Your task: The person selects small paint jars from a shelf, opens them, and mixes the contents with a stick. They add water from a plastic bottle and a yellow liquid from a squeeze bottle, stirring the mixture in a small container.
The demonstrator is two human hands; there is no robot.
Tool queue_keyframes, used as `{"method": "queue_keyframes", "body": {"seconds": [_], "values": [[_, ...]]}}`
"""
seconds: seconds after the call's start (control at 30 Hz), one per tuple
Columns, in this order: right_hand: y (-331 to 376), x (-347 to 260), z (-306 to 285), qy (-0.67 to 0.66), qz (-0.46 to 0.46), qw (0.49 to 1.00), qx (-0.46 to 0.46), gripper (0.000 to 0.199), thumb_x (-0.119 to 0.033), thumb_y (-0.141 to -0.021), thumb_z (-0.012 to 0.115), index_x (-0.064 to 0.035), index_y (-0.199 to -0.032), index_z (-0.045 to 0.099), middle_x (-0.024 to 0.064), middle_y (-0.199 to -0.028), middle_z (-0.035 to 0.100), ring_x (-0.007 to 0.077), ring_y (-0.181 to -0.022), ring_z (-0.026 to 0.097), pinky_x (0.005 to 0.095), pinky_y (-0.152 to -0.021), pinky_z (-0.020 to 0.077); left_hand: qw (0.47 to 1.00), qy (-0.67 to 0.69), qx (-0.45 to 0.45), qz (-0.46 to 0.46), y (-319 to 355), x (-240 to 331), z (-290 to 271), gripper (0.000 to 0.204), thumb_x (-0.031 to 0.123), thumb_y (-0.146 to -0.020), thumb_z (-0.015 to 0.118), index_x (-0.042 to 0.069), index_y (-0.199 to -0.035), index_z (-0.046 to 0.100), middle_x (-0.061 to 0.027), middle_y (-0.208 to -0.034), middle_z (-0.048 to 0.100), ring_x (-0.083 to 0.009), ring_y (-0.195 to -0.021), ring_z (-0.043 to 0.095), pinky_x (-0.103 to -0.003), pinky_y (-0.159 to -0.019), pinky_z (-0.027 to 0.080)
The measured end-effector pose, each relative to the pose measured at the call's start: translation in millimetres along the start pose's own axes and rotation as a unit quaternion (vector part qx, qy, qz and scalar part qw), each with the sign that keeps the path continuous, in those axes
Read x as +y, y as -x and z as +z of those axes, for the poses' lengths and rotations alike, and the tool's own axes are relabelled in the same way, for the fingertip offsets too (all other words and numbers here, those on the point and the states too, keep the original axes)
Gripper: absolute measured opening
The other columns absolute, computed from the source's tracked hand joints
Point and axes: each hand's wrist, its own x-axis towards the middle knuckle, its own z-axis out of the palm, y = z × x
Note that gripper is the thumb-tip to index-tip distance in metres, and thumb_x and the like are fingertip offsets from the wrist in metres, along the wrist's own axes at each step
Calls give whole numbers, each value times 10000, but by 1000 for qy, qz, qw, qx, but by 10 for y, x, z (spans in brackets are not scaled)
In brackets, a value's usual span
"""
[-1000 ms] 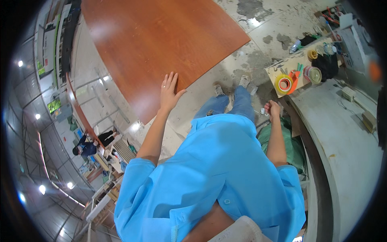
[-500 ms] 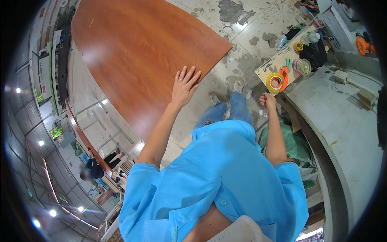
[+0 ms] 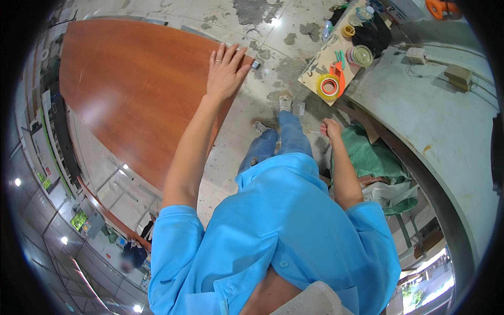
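A large reddish-brown wooden board with a glossy surface spreads across the left. My left hand rests on its top near the right corner, fingers stretched and spread toward the far edge. A squared metal tube end sticks out just past that corner, under the board. My right hand hangs beside my leg with its fingers curled together. A thin pale sliver shows at its fingertips, too small to name.
A wooden plank at the right carries a yellow tape roll, orange scissors, a can and a bottle. Beside it runs a grey-white worktop. Green sacks lie below. Another person is far left.
The view has shifted, and the board sits farther left with its tube end now showing at the corner. My left hand stays on the board, nearer its far edge. My right hand remains curled.
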Motion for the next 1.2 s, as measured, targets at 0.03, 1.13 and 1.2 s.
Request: {"method": "queue_keyframes", "body": {"seconds": [0.03, 1.13, 1.2], "values": [[10, 1, 7, 5, -13, 1000, -16, 370, -298, -1011, 663, -19, -1253, 696, 128, -1035, 741, 218, -875, 737, 346, -737, 598, 1000, 3, -3, -6, -27, -7, 2, 550, 495, -1074, 542, 210, -1544, 541, -68, -1636, 468, -375, -1584, 283, -570, -1294, 177], [-811, -3137, 1025, 218, -213, 933, 191, 800, -479, -901, 744, 133, -1375, 546, 372, -1299, 667, 488, -1210, 665, 509, -1077, 501, 997, 48, 30, -54, -29, 140, 56, 459, 382, -985, 662, 143, -1377, 662, -77, -1508, 577, -384, -1533, 369, -609, -1265, 220], [-1069, -3478, 743, 268, -188, 909, 258, 950, -506, -847, 789, 153, -1429, 429, 380, -1363, 623, 477, -1263, 641, 501, -1093, 496, 997, 58, 22, -51, -50, 147, 40, 455, 373, -979, 672, 141, -1370, 668, -75, -1499, 584, -383, -1526, 375, -610, -1262, 224]]}}
